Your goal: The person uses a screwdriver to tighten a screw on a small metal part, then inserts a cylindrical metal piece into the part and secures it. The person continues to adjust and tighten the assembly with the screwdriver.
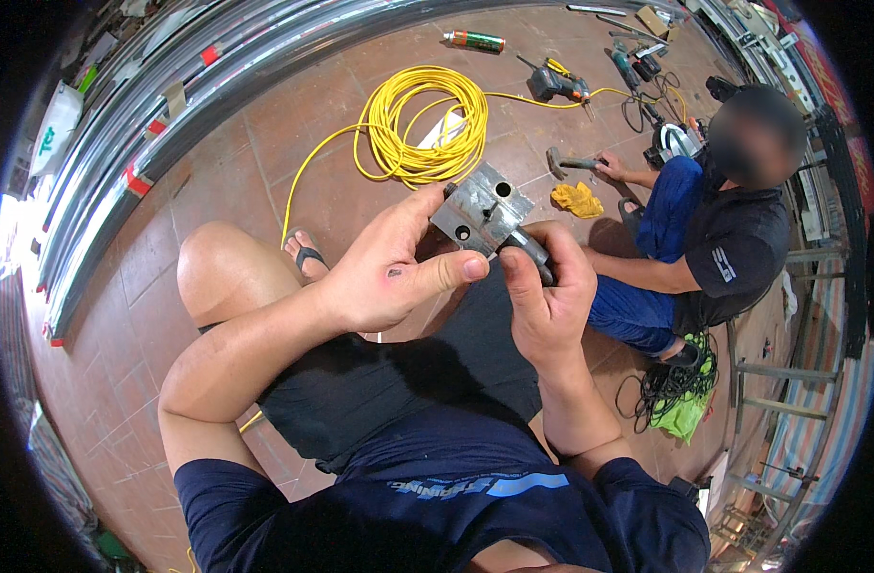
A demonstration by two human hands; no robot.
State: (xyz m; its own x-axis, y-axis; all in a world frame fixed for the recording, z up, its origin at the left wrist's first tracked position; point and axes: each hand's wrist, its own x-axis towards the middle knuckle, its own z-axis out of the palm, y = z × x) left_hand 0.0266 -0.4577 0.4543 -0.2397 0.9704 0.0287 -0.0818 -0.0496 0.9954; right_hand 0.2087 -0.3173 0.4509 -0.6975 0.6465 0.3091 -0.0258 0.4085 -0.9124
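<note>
Up in front of me, above my lap, is a grey metal block (485, 203) with round holes through its flat face. My left hand (399, 253) is closed on its left side, the thumb along the lower edge and the fingers hidden behind it. A dark cylindrical metal rod (530, 250) joins or touches the block's lower right; I cannot tell whether it is fixed there. My right hand (551, 296) wraps round this rod, thumb bent on top of it.
A coiled yellow cord (422, 124) lies on the tiled floor ahead. At right a seated co-worker (714, 220) holds a hammer (568, 162) near a yellow cloth (577, 200). Beyond are a cordless drill (558, 86) and a spray can (477, 41). Long metal profiles (198, 72) line the left.
</note>
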